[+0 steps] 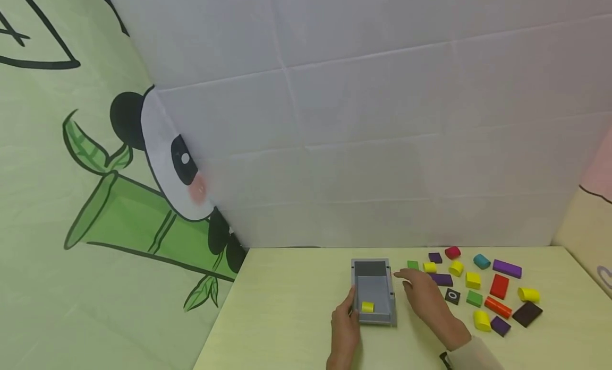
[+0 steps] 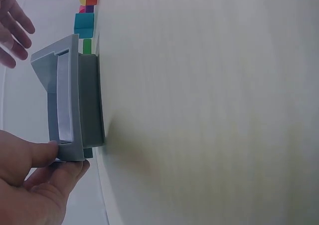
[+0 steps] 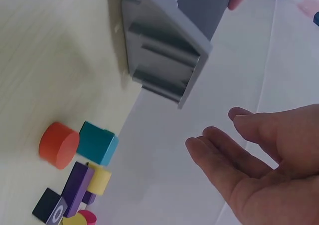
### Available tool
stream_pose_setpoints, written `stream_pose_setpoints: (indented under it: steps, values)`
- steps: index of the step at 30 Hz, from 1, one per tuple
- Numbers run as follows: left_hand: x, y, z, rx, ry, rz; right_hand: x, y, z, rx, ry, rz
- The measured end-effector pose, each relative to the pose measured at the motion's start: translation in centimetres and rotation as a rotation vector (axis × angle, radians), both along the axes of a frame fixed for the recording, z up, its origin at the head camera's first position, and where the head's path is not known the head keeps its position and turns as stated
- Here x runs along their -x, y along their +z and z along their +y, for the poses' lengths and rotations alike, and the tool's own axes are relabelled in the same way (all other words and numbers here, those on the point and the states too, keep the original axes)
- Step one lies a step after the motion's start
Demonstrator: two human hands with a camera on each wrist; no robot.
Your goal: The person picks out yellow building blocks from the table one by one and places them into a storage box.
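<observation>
A grey rectangular tray (image 1: 375, 289) stands on the pale tabletop, and a small yellow block (image 1: 367, 307) lies inside near its front end. My left hand (image 1: 345, 327) holds the tray's left side; in the left wrist view its thumb presses the rim from above while the fingers curl under the edge. My right hand (image 1: 425, 298) hovers just right of the tray, pointing toward it. In the right wrist view that hand (image 3: 264, 160) is empty, with its fingers loosely extended and apart from the tray (image 3: 159, 50).
Several coloured blocks are scattered right of the tray, among them a red block (image 1: 499, 286), a purple bar (image 1: 507, 268), a black block with a white ring (image 1: 452, 295) and a teal block (image 1: 482, 261). A white wall panel (image 1: 363, 147) rises behind the table.
</observation>
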State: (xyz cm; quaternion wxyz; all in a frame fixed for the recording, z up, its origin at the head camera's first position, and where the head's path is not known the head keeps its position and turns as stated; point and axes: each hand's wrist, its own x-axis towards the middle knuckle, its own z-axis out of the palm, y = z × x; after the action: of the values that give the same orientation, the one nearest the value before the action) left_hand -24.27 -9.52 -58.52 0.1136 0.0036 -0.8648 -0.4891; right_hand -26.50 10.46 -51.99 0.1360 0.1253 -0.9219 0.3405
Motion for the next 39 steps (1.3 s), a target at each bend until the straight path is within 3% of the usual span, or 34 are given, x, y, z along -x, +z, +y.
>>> stream_pose_setpoints:
  steps: [6,13,26,39]
  values:
    - [0.1,0.0,0.3,-0.007,-0.009,0.022,0.3,0.0,2.1,-0.012,-0.027,-0.028]
    - [0.3,-0.2,0.6,-0.001,-0.010,0.022,0.1,-0.1,4.7,-0.036,-0.072,-0.152]
    - [0.4,-1.0,1.2,0.011,-0.002,0.012,-1.1,-1.2,8.9,-0.045,-0.128,-0.240]
    - [0.4,-0.9,1.8,0.010,-0.007,0.030,-1.8,-2.5,12.7,-0.085,-0.186,-0.291]
